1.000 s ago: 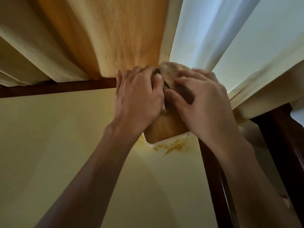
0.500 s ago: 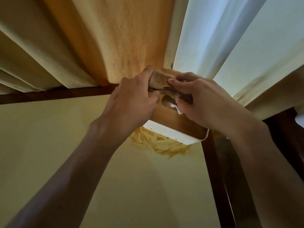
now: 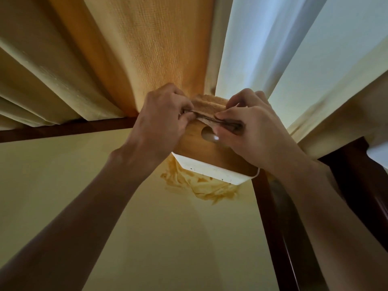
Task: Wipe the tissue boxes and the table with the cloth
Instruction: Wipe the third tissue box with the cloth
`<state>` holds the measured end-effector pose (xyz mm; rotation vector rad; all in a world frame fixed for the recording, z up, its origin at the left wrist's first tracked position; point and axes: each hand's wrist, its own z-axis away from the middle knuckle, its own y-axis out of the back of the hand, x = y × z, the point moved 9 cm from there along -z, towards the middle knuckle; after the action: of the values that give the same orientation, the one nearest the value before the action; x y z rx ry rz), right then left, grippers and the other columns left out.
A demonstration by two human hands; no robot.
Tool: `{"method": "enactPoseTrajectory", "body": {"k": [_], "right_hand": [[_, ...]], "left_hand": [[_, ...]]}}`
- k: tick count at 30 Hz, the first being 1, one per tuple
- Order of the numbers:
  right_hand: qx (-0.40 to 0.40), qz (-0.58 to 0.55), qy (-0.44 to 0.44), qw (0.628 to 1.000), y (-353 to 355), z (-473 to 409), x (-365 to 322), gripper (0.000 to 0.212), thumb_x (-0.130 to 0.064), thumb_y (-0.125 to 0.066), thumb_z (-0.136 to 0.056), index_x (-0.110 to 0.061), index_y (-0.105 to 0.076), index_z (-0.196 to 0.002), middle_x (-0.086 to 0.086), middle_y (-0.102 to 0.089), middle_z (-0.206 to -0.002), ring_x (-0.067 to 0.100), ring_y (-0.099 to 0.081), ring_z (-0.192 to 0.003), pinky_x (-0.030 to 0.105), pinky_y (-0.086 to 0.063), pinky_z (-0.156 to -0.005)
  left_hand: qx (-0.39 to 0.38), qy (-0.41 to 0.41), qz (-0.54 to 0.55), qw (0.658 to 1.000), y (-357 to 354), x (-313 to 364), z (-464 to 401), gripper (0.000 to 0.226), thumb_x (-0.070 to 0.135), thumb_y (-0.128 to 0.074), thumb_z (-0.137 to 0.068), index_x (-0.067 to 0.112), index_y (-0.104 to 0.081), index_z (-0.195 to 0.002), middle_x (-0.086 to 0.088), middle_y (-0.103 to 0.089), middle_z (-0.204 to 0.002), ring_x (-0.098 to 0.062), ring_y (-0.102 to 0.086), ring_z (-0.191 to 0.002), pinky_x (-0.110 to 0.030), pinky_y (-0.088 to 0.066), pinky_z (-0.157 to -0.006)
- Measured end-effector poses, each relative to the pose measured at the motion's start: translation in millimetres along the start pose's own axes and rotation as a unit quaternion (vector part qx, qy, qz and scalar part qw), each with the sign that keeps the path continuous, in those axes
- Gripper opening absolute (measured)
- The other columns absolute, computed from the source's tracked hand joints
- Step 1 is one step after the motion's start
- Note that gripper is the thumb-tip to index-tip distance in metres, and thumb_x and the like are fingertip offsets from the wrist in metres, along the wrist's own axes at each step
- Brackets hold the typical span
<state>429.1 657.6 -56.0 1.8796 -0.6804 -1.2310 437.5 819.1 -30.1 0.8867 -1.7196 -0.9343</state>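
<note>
The left hand (image 3: pixel 162 120) and right hand (image 3: pixel 249 127) each pinched an end of the brown cloth (image 3: pixel 210 108) atop the wooden-lidded tissue box (image 3: pixel 201 148). Folding it flat first would likely give firmer, even wiping strokes.

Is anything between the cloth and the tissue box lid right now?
Nothing visible. The left hand and right hand pinch the cloth stretched just over the wooden lid of the tissue box.

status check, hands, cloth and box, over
Left hand and right hand both pinch the cloth, stretched between them. Cloth over tissue box lid. Curtain hangs right behind.
</note>
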Motion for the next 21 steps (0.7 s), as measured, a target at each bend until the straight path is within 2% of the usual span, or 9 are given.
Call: {"method": "enactPoseTrajectory", "body": {"k": [2,4,5,9,11,14,18,21], "right_hand": [[0.003,0.017,-0.010,1.000,-2,-1,-5,0.042,-0.050,-0.073,-0.089,-0.022,-0.075,-0.119,0.000,-0.059,-0.119,0.019,-0.047,-0.112,0.037,-0.044,-0.093],[0.026,0.057,-0.007,0.998,-3,-2,-14,0.041,-0.046,-0.074,-0.088,-0.019,-0.073,-0.118,0.002,-0.060,-0.118,0.022,-0.049,-0.111,0.040,-0.043,-0.094],[0.039,0.072,-0.004,0.997,-3,-3,-18,0.037,-0.041,-0.075,-0.089,-0.017,-0.073,-0.118,0.003,-0.061,-0.117,0.023,-0.050,-0.110,0.041,-0.044,-0.093],[0.026,0.079,0.020,0.996,-1,-6,-23,0.021,-0.026,-0.070,-0.095,-0.014,-0.075,-0.110,0.002,-0.063,-0.114,0.021,-0.050,-0.106,0.032,-0.036,-0.088],[0.009,0.074,0.030,0.997,0,-9,-23,0.017,-0.023,-0.067,-0.096,-0.014,-0.076,-0.106,0.001,-0.065,-0.110,0.019,-0.050,-0.102,0.030,-0.035,-0.084],[-0.013,0.018,0.004,1.000,6,-14,-19,0.014,-0.019,-0.067,-0.095,-0.012,-0.076,-0.103,0.000,-0.066,-0.103,0.015,-0.050,-0.095,0.024,-0.037,-0.073],[-0.009,-0.039,-0.040,0.998,17,-17,-12,0.013,-0.022,-0.066,-0.098,-0.014,-0.072,-0.106,-0.007,-0.062,-0.098,0.005,-0.055,-0.082,0.001,-0.040,-0.068],[0.012,-0.039,-0.036,0.999,19,-13,-13,0.014,-0.023,-0.065,-0.099,-0.016,-0.069,-0.110,-0.007,-0.061,-0.097,0.007,-0.056,-0.081,0.004,-0.040,-0.067]], "left_hand": [[0.007,0.003,0.029,1.000,5,-1,-1,0.014,0.020,-0.075,-0.090,0.013,-0.078,-0.102,-0.001,-0.071,-0.104,-0.009,-0.062,-0.088,-0.017,-0.050,-0.082],[0.005,0.015,0.051,0.999,6,-2,-4,0.013,0.025,-0.073,-0.092,0.016,-0.078,-0.100,0.002,-0.073,-0.102,-0.010,-0.065,-0.088,-0.028,-0.055,-0.085],[-0.002,0.024,0.060,0.998,6,-4,-5,0.014,0.027,-0.072,-0.093,0.018,-0.078,-0.101,0.003,-0.073,-0.102,-0.009,-0.066,-0.088,-0.029,-0.055,-0.085],[-0.046,0.033,0.071,0.996,0,-9,-9,0.017,0.030,-0.074,-0.091,0.022,-0.077,-0.105,0.006,-0.072,-0.110,-0.004,-0.065,-0.086,-0.016,-0.047,-0.079],[-0.073,0.004,0.062,0.995,-4,-5,-6,0.026,0.034,-0.077,-0.088,0.023,-0.074,-0.111,0.006,-0.070,-0.114,-0.005,-0.061,-0.089,-0.018,-0.044,-0.079],[-0.089,-0.048,0.026,0.995,-9,5,-4,0.041,0.033,-0.080,-0.084,0.020,-0.070,-0.122,0.002,-0.065,-0.120,-0.012,-0.057,-0.104,-0.025,-0.041,-0.090],[-0.060,-0.093,0.016,0.994,-5,13,-10,0.030,0.009,-0.068,-0.092,0.014,-0.071,-0.121,-0.002,-0.069,-0.116,-0.015,-0.062,-0.104,-0.023,-0.045,-0.092],[-0.050,-0.092,0.033,0.994,1,14,-15,0.026,0.009,-0.062,-0.096,0.014,-0.072,-0.119,-0.001,-0.073,-0.108,-0.010,-0.062,-0.094,-0.009,-0.040,-0.084]]}}
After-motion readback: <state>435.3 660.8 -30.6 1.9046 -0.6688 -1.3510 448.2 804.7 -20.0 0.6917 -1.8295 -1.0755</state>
